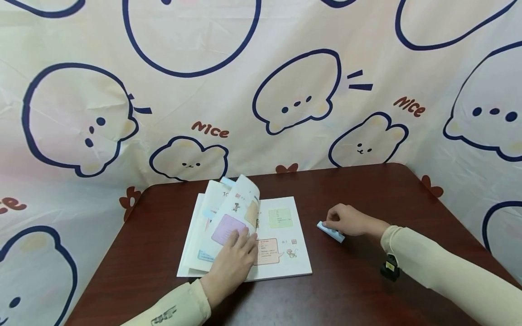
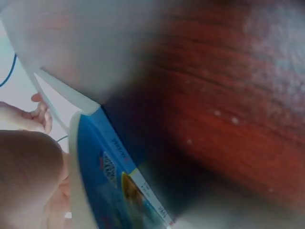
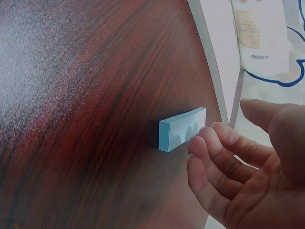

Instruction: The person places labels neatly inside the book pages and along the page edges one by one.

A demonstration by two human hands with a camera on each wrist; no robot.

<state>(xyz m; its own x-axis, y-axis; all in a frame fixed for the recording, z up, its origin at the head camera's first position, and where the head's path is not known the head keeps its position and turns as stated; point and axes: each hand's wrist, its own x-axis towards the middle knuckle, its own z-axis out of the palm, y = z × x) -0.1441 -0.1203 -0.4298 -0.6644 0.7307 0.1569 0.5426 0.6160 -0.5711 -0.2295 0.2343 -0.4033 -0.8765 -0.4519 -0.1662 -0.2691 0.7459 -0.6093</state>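
A thick book (image 1: pixel 275 269) lies open on the brown table, with some left pages lifted and curving up. My left hand (image 1: pixel 233 260) rests on the pages near the middle fold, its fingers stretched out flat. In the left wrist view the book's blue cover and spine (image 2: pixel 112 138) show from below. To the right of the book lies a small light-blue sticky note pad (image 3: pixel 183 128). Beside it is my right hand (image 1: pixel 351 220), fingers loosely bent and thumb apart in the right wrist view; whether the fingertips touch the pad I cannot tell.
The brown table (image 1: pixel 159 213) runs back to a cloth (image 1: pixel 244 149) printed with cartoon bears. A pale blue slip (image 1: pixel 227 181) sticks out from the book's top edge. A small black device (image 1: pixel 390 267) sits at my right wrist.
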